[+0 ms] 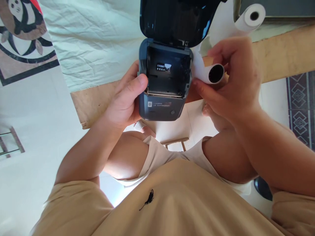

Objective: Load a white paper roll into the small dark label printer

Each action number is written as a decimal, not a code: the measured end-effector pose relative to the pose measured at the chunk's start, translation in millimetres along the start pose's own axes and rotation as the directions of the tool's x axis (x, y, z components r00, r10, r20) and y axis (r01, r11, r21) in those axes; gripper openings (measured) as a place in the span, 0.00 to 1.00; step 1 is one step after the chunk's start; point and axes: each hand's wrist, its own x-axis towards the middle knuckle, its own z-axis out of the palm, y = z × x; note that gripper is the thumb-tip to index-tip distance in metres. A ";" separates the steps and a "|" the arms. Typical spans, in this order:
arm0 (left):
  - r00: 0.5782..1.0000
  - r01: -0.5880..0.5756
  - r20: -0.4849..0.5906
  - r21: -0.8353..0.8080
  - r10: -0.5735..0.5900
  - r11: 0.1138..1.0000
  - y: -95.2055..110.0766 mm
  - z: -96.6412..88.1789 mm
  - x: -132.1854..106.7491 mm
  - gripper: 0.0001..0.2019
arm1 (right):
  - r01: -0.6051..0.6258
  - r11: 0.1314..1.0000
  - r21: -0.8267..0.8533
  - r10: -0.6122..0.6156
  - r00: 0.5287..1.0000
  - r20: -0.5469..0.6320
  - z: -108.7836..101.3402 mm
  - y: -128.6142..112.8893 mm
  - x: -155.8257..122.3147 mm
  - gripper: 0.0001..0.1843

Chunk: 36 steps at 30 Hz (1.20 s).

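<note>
A small dark label printer (162,108) is held up in front of me, its black lid (177,21) swung back and its paper bay showing nothing inside but a printed sticker. My left hand (126,95) is closed around the printer's left side, thumb on the rim. Beside its right side, my right hand (236,78) grips a white paper roll (206,73) with a dark hollow core, fingers at the top and thumb below. A strip of white paper runs up from near that roll behind the lid.
Another white paper roll (252,16) lies at the upper right beside a dark grey box (278,8). A pale green cloth (98,42) covers the wooden table (283,52). Below are my legs and a small stool (176,141). A metal-barred rack (11,142) stands at left.
</note>
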 end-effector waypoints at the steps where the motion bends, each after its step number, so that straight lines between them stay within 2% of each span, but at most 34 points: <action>1: 1.000 -0.018 0.005 0.000 0.018 1.000 -1.4 0.0 0.3 0.12 | -0.010 0.998 0.060 0.009 1.000 0.016 -0.3 -0.1 0.1 0.22; 4: 0.996 -0.094 0.001 -0.021 0.094 0.995 -6.4 -0.3 1.6 0.12 | -0.013 0.984 0.180 0.000 0.997 0.075 -0.2 -1.9 0.1 0.29; 7: 0.992 -0.128 0.003 -0.038 0.129 0.991 -9.0 -0.7 2.7 0.12 | 0.066 0.991 0.115 -0.076 0.993 0.092 0.7 -3.6 -0.2 0.25; 9: 0.992 -0.129 0.006 -0.032 0.129 0.991 -8.8 -0.9 3.1 0.12 | 0.079 0.995 0.060 -0.083 0.994 0.067 0.5 -4.1 -0.7 0.21; 11: 0.992 -0.126 -0.003 -0.028 0.126 0.992 -7.9 -0.8 3.2 0.11 | 0.051 0.996 0.068 -0.055 0.997 0.047 -0.5 -4.7 -1.2 0.23; 14: 0.996 -0.085 -0.017 -0.031 0.084 0.996 -6.9 -0.2 2.8 0.11 | -0.043 0.994 0.100 0.031 0.992 0.124 -2.6 -6.0 -1.4 0.29; 16: 0.997 -0.077 -0.013 -0.036 0.076 0.996 -6.7 -0.1 2.4 0.11 | -0.053 0.996 0.069 0.041 0.986 0.163 -3.0 -6.7 -0.9 0.27; 19: 0.994 -0.105 0.002 -0.041 0.105 0.994 -5.8 -0.8 1.9 0.11 | 0.023 0.999 0.031 -0.026 0.995 0.093 -2.7 -7.0 -0.4 0.20; 21: 0.997 -0.081 0.012 -0.040 0.082 0.996 -4.3 -1.1 1.6 0.11 | 0.035 0.996 0.077 -0.041 0.996 0.074 -3.0 -7.3 -0.8 0.24; 23: 0.999 -0.036 0.009 -0.022 0.036 0.999 -2.7 -1.1 1.4 0.11 | -0.013 0.987 0.158 -0.006 0.993 0.120 -4.1 -7.6 -1.8 0.31; 25: 1.000 -0.007 0.018 0.008 0.007 1.000 -1.7 -1.1 1.4 0.11 | -0.050 0.980 0.194 0.015 0.984 0.180 -5.0 -7.9 -2.4 0.33; 29: 0.999 -0.029 0.030 0.031 0.028 0.999 -2.4 -1.5 2.0 0.12 | 0.055 0.995 0.087 -0.069 0.983 0.169 -3.1 -7.9 -1.8 0.28; 33: 0.998 -0.035 0.044 0.033 0.033 0.999 -3.5 -1.6 2.5 0.14 | -0.001 1.000 0.013 0.000 0.993 0.120 1.0 -8.4 0.4 0.25; 36: 0.997 -0.057 0.044 0.025 0.056 0.998 -1.9 1.4 1.9 0.17 | 0.010 1.000 0.025 -0.013 0.994 0.113 -1.4 -7.9 3.1 0.26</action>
